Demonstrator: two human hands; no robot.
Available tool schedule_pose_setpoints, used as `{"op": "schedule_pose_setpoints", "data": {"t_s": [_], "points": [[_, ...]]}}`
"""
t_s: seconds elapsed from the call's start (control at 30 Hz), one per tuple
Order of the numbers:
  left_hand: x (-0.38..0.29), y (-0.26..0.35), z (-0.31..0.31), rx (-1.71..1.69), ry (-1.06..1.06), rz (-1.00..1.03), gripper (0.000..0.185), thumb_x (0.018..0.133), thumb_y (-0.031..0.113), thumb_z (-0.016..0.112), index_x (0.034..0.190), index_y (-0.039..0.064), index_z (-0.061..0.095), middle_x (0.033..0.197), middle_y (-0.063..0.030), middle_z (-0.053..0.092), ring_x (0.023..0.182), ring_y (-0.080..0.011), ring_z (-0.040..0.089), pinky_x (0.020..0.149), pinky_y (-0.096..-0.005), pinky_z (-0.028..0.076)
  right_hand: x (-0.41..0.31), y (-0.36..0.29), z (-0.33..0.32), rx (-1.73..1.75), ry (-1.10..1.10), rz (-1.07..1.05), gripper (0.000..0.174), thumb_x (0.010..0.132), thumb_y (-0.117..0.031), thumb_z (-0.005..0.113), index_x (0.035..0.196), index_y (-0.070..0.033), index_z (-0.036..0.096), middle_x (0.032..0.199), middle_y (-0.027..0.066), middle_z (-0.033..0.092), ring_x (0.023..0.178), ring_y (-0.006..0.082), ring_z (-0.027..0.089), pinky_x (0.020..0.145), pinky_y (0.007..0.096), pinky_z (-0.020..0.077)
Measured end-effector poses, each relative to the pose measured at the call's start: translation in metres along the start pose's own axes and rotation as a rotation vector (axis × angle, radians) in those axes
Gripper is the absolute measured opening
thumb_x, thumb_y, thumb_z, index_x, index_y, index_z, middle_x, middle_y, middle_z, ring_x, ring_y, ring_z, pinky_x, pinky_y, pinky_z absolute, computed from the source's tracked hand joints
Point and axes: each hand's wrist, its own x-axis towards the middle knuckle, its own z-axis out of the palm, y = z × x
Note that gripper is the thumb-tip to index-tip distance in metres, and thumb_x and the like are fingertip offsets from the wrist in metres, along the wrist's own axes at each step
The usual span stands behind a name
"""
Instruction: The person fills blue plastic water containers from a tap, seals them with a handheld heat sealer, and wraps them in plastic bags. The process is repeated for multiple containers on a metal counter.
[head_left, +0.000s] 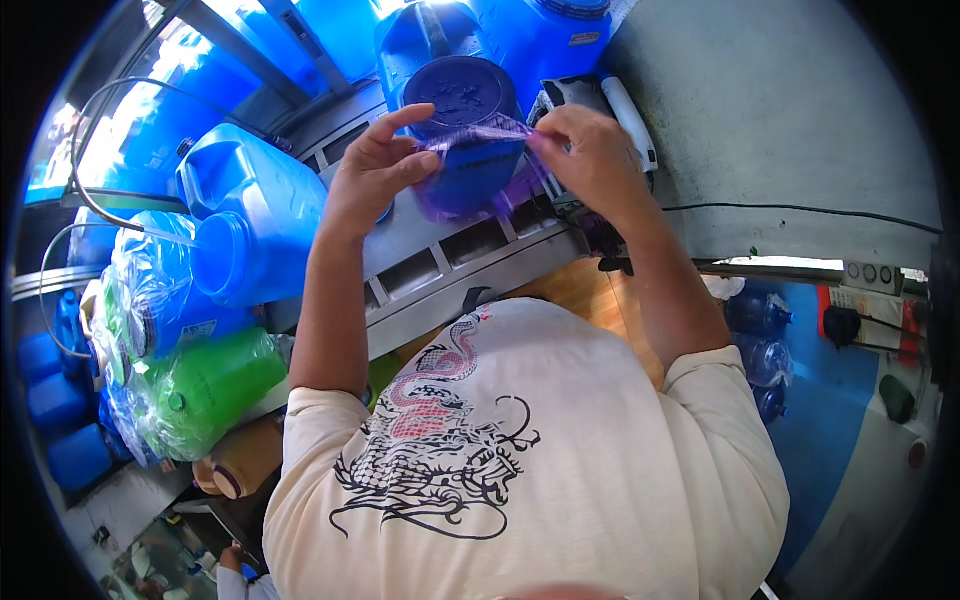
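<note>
A blue plastic water jug (480, 174) with a wide dark blue screw cap (459, 94) stands on the metal counter before me. Around its near side hangs a thin purple plastic film (480, 135), wrinkled and drawn across the front of the cap. My right hand (589, 154) pinches the film's edge at the cap's right side between thumb and fingers. At the left side, my left hand (386, 161) has its thumb and index finger apart, near the film's other end; whether the other fingers touch it cannot be told.
Left of the jug, an uncapped blue jug (277, 202) lies tilted with a thin hose (161, 234) at its mouth. Plastic-wrapped blue and green jugs (217, 390) are beside it. A black device with a white cylinder (628, 120) stands right, near the wall with a cable (795, 208).
</note>
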Motion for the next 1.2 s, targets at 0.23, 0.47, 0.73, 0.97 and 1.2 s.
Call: {"op": "schedule_pose_setpoints", "data": {"t_s": [0.23,0.47,0.73,0.97,1.2], "points": [[0.047,-0.002,-0.025,0.848,0.318,0.26,0.039,0.082,0.029,0.083,0.113,0.009,0.075,0.102,-0.007,0.073,0.09,-0.0171,0.068,0.078,-0.0309,0.054,0.04,0.017,0.02,-0.457,0.135,-0.057,0.012,0.086,-0.02,0.072,0.085,-0.009,0.068,0.078,0.0078,0.066,0.076,0.028,0.068,0.069,0.0425,0.0542],[0.088,0.013,-0.042,1.073,0.252,-0.071,0.052,0.094,0.057,0.062,0.109,0.011,0.079,0.112,-0.0111,0.074,0.098,-0.0244,0.072,0.089,-0.0378,0.055,0.104,0.033,0.022,-0.349,-0.224,0.235,0.033,0.093,-0.041,0.066,0.103,-0.011,0.074,0.101,0.0129,0.075,0.096,0.0301,0.072,0.084,0.0448,0.0565],[0.106,0.014,-0.011,1.276,0.186,0.229,0.089,0.081,0.082,0.049,0.15,0.025,0.047,0.148,-0.0168,0.051,0.136,-0.0372,0.05,0.109,-0.0562,0.044,0.072,0.099,0.005,-0.049,-0.012,0.286,0.052,0.094,-0.056,0.056,0.11,-0.009,0.073,0.112,0.015,0.072,0.106,0.0336,0.067,0.092,0.045,0.0519],[0.11,-0.006,0.036,1.618,-0.06,0.271,0.103,0.071,0.093,0.046,0.151,0.029,0.044,0.157,-0.0138,0.04,0.15,-0.0352,0.027,0.123,-0.0545,0.019,-0.053,0.195,-0.023,-0.512,-0.356,0.777,0.055,0.09,-0.041,0.068,0.125,0.0,0.058,0.117,0.0236,0.069,0.108,0.039,0.068,0.093,0.0495,0.0535],[0.105,-0.006,0.03,1.652,0.015,0.353,0.109,0.064,0.093,0.052,0.153,0.032,0.039,0.161,-0.012,0.034,0.151,-0.0351,0.023,0.123,-0.0579,0.016,-0.074,0.225,-0.005,-0.356,-0.281,0.771,0.06,0.088,-0.037,0.07,0.129,0.002,0.052,0.12,0.0261,0.067,0.106,0.0408,0.068,0.095,0.0486,0.053]]}}
